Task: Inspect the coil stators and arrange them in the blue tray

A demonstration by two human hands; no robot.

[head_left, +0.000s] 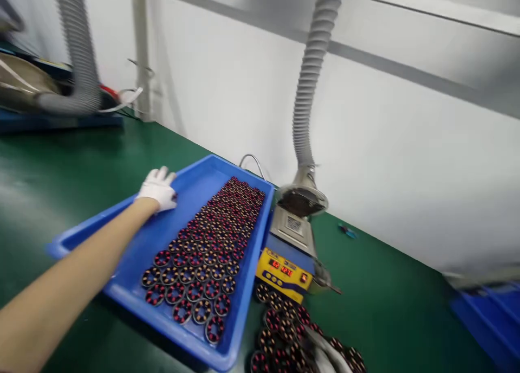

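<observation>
At the bottom edge, nearest the viewer, the right hand (327, 357), blurred and pale, is held at a loose pile of ring-shaped parts (280, 321) on a green bench (385, 291). Whether its fingers are spread or pinching a part cannot be told. The parts are dark, dotted with pink or tan segments around an open centre.

To the left, a shallow blue tray (195, 194) is set at a slant. Along its right side, rows of the same rings (211, 237) are laid flat and close together; the left part of its floor is mostly bare. From the lower left corner a bare forearm (81, 281) is stretched across the tray to the left hand (157, 191), covered by a white glove, at the tray's far left side. A dark and pink piece is partly seen by its fingers; whether it is pinched or only touched cannot be told.

Beyond the pile, a machine with a yellow panel (284, 272) and red lit digits is placed just right of the tray. Above it a metal hood (303, 197) is hung from a grey ribbed hose (311, 80), before a white wall (227, 75).
</observation>
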